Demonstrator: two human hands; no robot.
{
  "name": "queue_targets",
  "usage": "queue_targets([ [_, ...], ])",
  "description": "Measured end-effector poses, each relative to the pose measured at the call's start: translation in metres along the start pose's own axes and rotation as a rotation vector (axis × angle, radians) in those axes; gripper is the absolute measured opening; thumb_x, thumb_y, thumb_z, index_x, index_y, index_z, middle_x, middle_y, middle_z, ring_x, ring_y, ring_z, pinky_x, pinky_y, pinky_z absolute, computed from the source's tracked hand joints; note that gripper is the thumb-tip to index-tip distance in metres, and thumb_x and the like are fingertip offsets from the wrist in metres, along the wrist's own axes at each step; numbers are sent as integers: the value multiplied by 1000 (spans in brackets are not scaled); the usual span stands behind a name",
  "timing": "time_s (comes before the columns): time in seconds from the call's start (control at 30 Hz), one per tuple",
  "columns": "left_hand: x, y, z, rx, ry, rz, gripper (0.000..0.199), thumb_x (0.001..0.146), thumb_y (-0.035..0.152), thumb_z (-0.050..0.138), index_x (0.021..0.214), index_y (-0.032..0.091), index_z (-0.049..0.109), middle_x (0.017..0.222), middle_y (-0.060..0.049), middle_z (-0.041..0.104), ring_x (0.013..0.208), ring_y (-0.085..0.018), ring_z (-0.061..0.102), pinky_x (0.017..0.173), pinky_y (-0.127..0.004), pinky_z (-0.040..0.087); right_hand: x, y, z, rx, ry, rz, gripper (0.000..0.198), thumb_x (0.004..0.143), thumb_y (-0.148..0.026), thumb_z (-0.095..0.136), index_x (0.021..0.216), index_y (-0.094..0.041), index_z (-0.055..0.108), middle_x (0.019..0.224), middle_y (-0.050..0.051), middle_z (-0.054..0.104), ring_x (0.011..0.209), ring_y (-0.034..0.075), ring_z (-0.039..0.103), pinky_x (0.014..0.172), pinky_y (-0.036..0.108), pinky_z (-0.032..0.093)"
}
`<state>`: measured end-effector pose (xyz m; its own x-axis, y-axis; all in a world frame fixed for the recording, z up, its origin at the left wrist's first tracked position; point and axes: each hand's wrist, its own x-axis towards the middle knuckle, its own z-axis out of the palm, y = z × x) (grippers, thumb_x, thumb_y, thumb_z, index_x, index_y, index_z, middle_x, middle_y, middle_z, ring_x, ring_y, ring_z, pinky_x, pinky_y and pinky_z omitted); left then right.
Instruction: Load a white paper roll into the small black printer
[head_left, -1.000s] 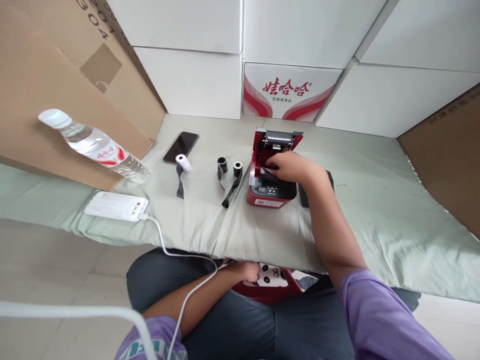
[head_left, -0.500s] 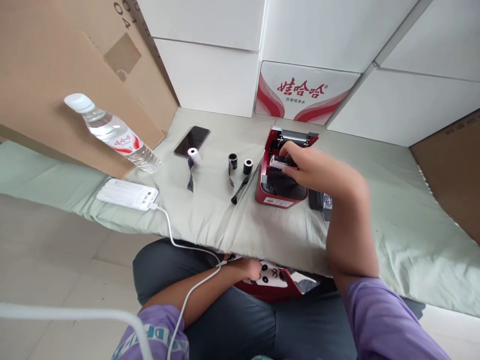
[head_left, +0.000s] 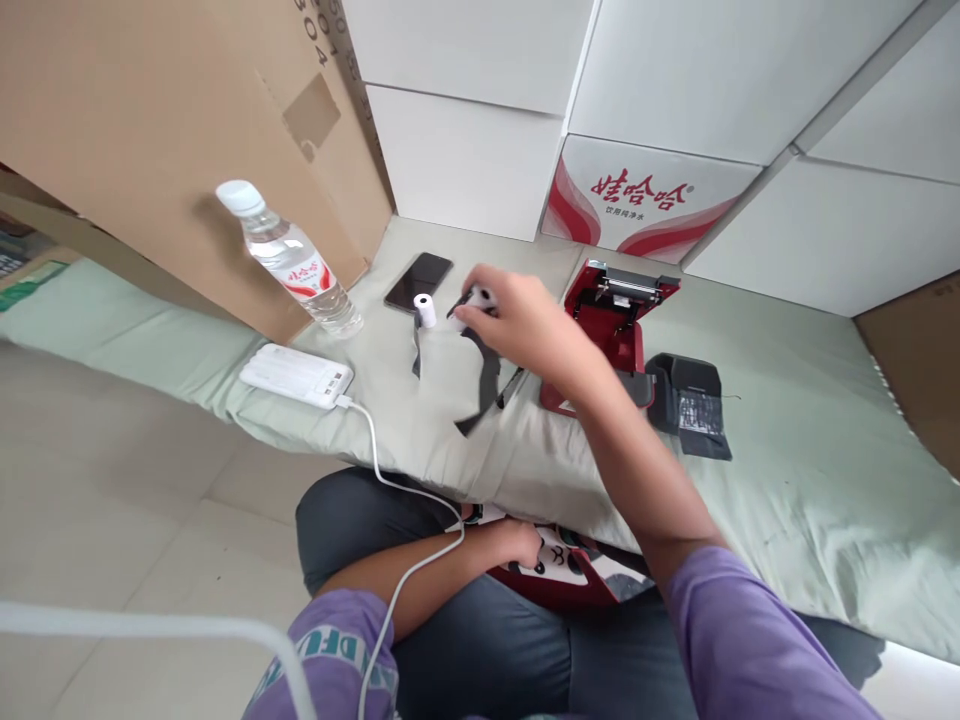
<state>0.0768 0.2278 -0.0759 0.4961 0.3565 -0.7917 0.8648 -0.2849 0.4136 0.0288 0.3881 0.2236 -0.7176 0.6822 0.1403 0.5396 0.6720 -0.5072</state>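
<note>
While we are sitting at the edge of the pale green bedding [head_left: 787, 480], we are seeing a water bottle [head_left: 289, 258] standing at the far left against a brown cardboard box [head_left: 150, 130]. Just in front of the bottle a white power bank [head_left: 295, 376] is lying flat, its white cable [head_left: 390, 480] running off the edge toward our lap. Further right a dark phone [head_left: 418, 281] is lying face up, and a small white paper roll [head_left: 424, 309] is lying just beside its near corner, a dark strip trailing from it.

Next, our right hand [head_left: 525, 325] is hovering above the bedding, its fingers [head_left: 471, 312] pinching a second small roll [head_left: 480, 296] by its end; a black strip [head_left: 484, 385] is hanging down from that roll and touching the sheet. So the held roll is sitting between the phone and the red printer [head_left: 611, 325], lifted off the bed.

The printer is standing to the right of the hand with its lid tilted open. Just beside it a black pouch-like object [head_left: 686, 400] is lying on the sheet. Behind, a white carton with red lettering [head_left: 645, 195] is standing against the bed.

Down in our lap, our left hand [head_left: 517, 545] is resting on a red panda-printed item [head_left: 562, 570], fingers curled closed; whether it is gripping anything we cannot tell.
</note>
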Motion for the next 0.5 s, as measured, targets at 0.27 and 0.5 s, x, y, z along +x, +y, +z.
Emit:
queue_targets([
  [0.27, 7, -6, 9, -2, 21, 2, 54, 79, 27, 69, 127, 3, 74, 122, -28, 73, 112, -41, 72, 94, -44, 61, 66, -3, 83, -417, -438, 153, 34, 98, -18, 51, 128, -13, 66, 135, 23, 67, 117, 33, 68, 89, 40, 54],
  [0.5, 19, -7, 15, 19, 33, 45, 51, 80, 29, 69, 124, 5, 75, 123, -27, 73, 113, -43, 71, 94, -49, 61, 93, -5, 65, -438, -316, 55, 43, 99, -15, 47, 139, -16, 62, 144, 21, 61, 129, 35, 61, 97, 42, 53],
])
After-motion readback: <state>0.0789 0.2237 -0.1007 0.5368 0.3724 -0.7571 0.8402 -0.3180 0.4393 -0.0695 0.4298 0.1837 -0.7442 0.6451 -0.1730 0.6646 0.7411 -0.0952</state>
